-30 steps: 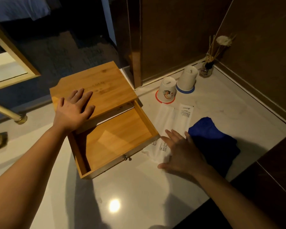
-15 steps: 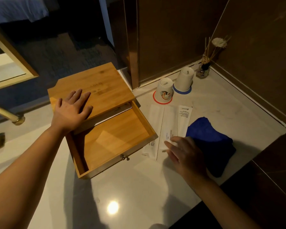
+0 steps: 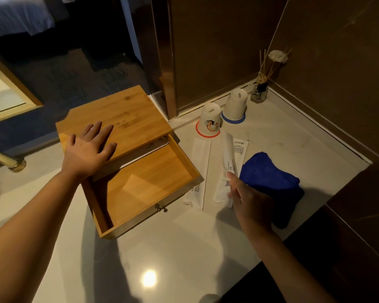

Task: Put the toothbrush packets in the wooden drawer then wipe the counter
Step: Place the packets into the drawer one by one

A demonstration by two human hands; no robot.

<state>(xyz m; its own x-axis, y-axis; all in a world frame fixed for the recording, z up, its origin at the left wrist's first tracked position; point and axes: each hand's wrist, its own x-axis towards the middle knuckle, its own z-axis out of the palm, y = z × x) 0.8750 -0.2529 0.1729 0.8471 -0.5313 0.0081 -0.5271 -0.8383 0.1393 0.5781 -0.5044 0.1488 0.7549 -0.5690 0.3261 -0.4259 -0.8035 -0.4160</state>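
A wooden box (image 3: pixel 127 119) sits on the pale counter (image 3: pixel 173 248) with its drawer (image 3: pixel 144 184) pulled out and empty. My left hand (image 3: pixel 89 147) lies flat on the box lid, fingers spread. To the right of the drawer lie white toothbrush packets. One packet (image 3: pixel 198 171) lies flat beside the drawer. My right hand (image 3: pixel 247 200) pinches the near end of a second packet (image 3: pixel 227 158), which is tilted up off the counter. A third packet (image 3: pixel 241 147) lies under it, partly hidden. A blue cloth (image 3: pixel 271 182) lies crumpled just right of my right hand.
Two upturned white cups stand behind the packets, one (image 3: pixel 209 121) on a red coaster, one (image 3: pixel 235 104) on a blue coaster. A reed diffuser (image 3: pixel 259 92) stands in the back corner. Dark walls close the counter at the back and right. A brass fitting (image 3: pixel 15 164) is at the far left.
My right hand went from lying flat over the packets to pinching one and raising its near end off the counter. My left hand has stayed on the lid.
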